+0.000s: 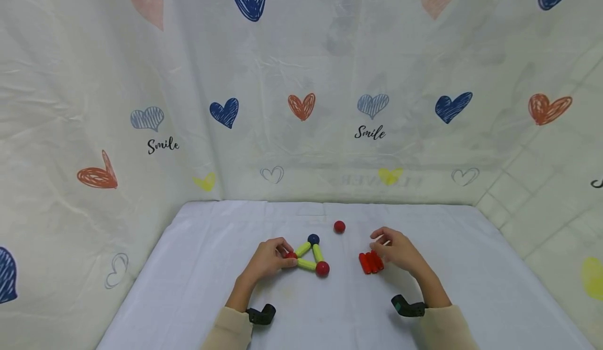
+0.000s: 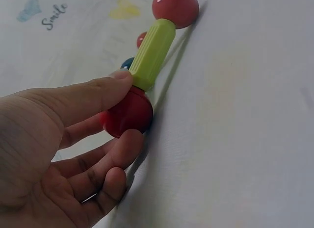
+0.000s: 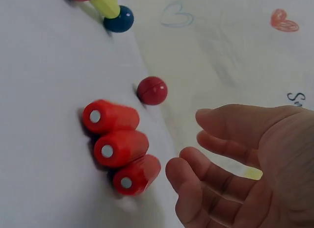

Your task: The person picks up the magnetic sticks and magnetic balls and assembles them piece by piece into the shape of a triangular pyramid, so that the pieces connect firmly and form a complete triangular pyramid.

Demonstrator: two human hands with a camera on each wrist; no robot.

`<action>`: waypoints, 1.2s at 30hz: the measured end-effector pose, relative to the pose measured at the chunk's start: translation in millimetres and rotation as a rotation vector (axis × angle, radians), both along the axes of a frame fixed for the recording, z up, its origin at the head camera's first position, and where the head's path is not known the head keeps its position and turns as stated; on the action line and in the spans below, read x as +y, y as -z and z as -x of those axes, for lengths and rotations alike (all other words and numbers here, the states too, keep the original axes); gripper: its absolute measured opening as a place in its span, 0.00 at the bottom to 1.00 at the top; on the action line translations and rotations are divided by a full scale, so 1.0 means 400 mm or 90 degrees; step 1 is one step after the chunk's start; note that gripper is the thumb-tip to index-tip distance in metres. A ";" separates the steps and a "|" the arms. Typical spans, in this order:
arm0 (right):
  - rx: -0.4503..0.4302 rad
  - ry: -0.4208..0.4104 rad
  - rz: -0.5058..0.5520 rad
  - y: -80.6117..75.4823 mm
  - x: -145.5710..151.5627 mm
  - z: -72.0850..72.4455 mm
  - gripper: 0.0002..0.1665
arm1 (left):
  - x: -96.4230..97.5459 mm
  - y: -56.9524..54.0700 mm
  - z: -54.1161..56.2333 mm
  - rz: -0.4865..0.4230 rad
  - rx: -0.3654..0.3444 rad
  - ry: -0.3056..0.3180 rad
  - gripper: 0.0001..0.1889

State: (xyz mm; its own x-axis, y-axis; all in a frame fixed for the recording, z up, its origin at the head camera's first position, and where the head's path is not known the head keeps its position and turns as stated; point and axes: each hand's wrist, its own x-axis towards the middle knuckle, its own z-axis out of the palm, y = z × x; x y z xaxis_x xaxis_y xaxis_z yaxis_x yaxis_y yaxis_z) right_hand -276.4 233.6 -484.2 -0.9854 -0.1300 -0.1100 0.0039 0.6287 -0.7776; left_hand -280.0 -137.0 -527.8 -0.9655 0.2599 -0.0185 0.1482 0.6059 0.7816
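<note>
My left hand [image 1: 270,257] pinches the red ball [image 2: 128,113] at the left corner of a flat triangle of magnetic pieces. Yellow-green rods [image 1: 306,264] form its sides, with a blue ball [image 1: 313,239] at the far corner and another red ball [image 1: 322,269] at the near right corner. To the right, three red magnetic rods [image 3: 122,147] lie side by side, metal discs showing on their ends. Beside these rods hovers my right hand [image 1: 399,251], fingers loosely bent and holding nothing. In the right wrist view a gap separates its fingertips [image 3: 179,169] from the rods.
A loose red ball [image 1: 339,227] lies on the white-covered table [image 1: 320,318], beyond the triangle and the red rods. Behind the table hangs a pale curtain [image 1: 301,151] printed with hearts. Each wrist wears a black camera band [image 1: 261,315].
</note>
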 end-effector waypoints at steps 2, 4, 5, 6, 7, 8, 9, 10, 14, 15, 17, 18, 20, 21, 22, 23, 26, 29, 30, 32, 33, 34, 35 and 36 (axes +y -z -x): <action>-0.013 -0.004 -0.030 0.015 0.015 -0.001 0.18 | 0.000 0.002 0.001 0.001 0.002 0.000 0.14; -0.018 -0.012 -0.054 0.028 0.025 -0.002 0.15 | 0.001 0.003 0.002 0.003 0.005 0.001 0.14; -0.018 -0.014 -0.063 0.035 0.028 -0.002 0.14 | 0.001 0.003 0.003 0.004 0.006 0.002 0.14; -0.019 -0.014 -0.066 0.041 0.030 -0.002 0.13 | 0.001 0.004 0.003 0.005 0.008 0.003 0.14; -0.019 -0.016 -0.069 0.045 0.032 -0.003 0.13 | 0.001 0.004 0.002 0.006 0.008 0.003 0.14; -0.018 -0.018 -0.070 0.049 0.033 -0.003 0.13 | 0.002 0.004 0.002 0.007 0.009 0.004 0.14; -0.017 -0.020 -0.070 0.052 0.034 -0.004 0.13 | 0.002 0.004 0.002 0.007 0.009 0.004 0.14; -0.018 -0.018 -0.066 0.053 0.034 -0.004 0.13 | 0.002 0.004 0.001 0.007 0.009 0.004 0.14; -0.011 -0.010 -0.082 0.052 0.041 -0.006 0.14 | 0.002 0.002 0.000 0.006 0.006 0.007 0.15; -0.008 -0.009 -0.088 0.052 0.044 -0.005 0.14 | 0.001 0.001 -0.001 0.006 0.005 0.008 0.15; -0.003 -0.003 -0.104 0.051 0.050 -0.004 0.14 | 0.000 -0.001 -0.001 0.006 0.002 0.009 0.15; -0.002 0.000 -0.108 0.050 0.053 -0.003 0.14 | -0.001 -0.002 -0.001 0.005 -0.001 0.011 0.15; -0.002 0.002 -0.115 0.050 0.058 -0.001 0.14 | -0.004 -0.002 -0.001 0.001 -0.006 0.015 0.15; -0.001 0.003 -0.117 0.051 0.060 0.000 0.15 | -0.006 -0.001 0.000 -0.002 -0.011 0.017 0.15; -0.002 0.004 -0.119 0.052 0.062 0.000 0.15 | -0.007 0.000 0.000 -0.002 -0.016 0.019 0.15; -0.003 0.006 -0.119 0.054 0.063 0.001 0.15 | -0.009 0.001 0.001 -0.005 -0.021 0.021 0.15; -0.007 0.006 -0.117 0.056 0.064 0.001 0.17 | -0.013 0.004 0.003 -0.011 -0.030 0.029 0.16; -0.010 0.007 -0.118 0.056 0.061 0.001 0.19 | -0.015 0.005 0.003 -0.011 -0.030 0.033 0.16; -0.009 0.006 -0.118 0.056 0.061 0.000 0.19 | -0.015 0.004 0.002 -0.012 -0.028 0.034 0.16; -0.007 0.004 -0.120 0.054 0.059 -0.002 0.20 | -0.013 0.003 0.001 -0.013 -0.026 0.035 0.15; -0.006 0.003 -0.119 0.053 0.059 -0.002 0.20 | -0.012 0.001 0.001 -0.013 -0.025 0.035 0.15; -0.006 0.005 -0.118 0.053 0.058 -0.002 0.19 | -0.011 0.000 0.000 -0.013 -0.024 0.036 0.15; -0.002 0.004 -0.117 0.053 0.058 -0.002 0.19 | -0.010 -0.001 -0.001 -0.013 -0.023 0.037 0.15; 0.004 0.002 -0.115 0.052 0.057 -0.002 0.19 | -0.008 -0.003 -0.002 -0.013 -0.023 0.038 0.15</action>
